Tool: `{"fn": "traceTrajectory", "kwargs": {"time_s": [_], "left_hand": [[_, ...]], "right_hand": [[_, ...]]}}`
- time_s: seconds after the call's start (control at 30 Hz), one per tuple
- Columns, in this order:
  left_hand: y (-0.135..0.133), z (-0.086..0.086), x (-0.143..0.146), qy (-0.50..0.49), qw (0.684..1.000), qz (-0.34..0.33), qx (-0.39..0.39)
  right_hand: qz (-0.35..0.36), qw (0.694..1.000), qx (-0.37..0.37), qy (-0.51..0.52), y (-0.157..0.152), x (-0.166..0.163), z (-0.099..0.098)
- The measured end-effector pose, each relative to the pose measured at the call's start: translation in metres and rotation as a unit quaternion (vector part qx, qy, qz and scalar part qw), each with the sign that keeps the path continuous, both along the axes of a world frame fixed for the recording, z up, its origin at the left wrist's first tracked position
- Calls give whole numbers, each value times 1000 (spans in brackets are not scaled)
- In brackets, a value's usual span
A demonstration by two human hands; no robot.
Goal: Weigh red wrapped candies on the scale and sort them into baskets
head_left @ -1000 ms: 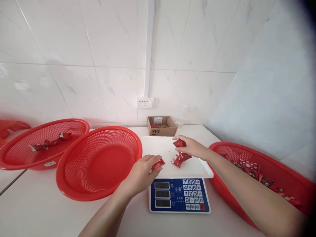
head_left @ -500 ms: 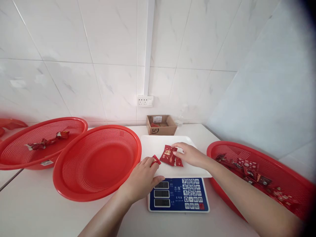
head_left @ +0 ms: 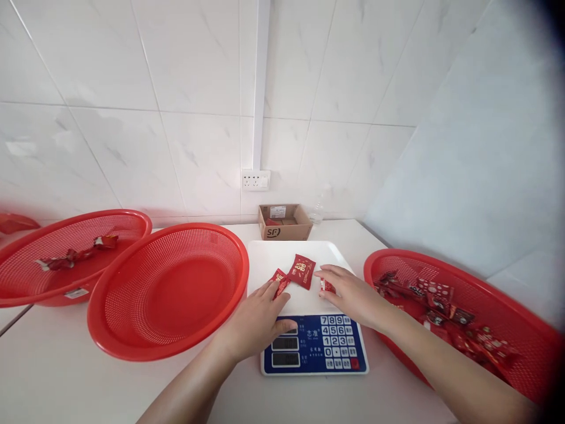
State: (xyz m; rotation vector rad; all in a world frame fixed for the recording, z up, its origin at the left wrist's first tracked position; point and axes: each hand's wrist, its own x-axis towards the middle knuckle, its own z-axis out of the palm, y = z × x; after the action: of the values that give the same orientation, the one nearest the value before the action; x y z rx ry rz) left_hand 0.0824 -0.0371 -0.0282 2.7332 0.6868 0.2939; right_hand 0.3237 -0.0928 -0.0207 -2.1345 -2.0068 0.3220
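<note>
A blue electronic scale (head_left: 314, 347) with a white weighing tray (head_left: 282, 259) stands in front of me. Three small red packets lie on the tray. My left hand (head_left: 258, 321) rests at the tray's front edge, its fingertips touching a small red packet (head_left: 279, 281). Beside that lies a larger red packet (head_left: 302, 271), free of both hands. My right hand (head_left: 348, 292) lies flat on the tray, fingers over another small red packet (head_left: 327, 286). Neither hand lifts anything.
An empty red mesh basket (head_left: 168, 291) sits left of the scale, another with a few packets (head_left: 66, 259) farther left. A red basket (head_left: 459, 318) full of packets is on the right. A small cardboard box (head_left: 282, 222) and wall socket (head_left: 255, 179) are behind.
My left hand put its packet down on the tray and now only touches it. My right hand slid back and right, leaving the larger packet free in the middle.
</note>
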Motion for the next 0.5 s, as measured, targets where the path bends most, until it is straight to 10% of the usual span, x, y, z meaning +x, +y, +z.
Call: {"fn": "traceTrajectory", "kwargs": {"time_s": [0.5], "left_hand": [[1, 3, -1, 46, 999, -4, 1]], "right_hand": [[-25, 997, 63, -24, 33, -21, 5]]}}
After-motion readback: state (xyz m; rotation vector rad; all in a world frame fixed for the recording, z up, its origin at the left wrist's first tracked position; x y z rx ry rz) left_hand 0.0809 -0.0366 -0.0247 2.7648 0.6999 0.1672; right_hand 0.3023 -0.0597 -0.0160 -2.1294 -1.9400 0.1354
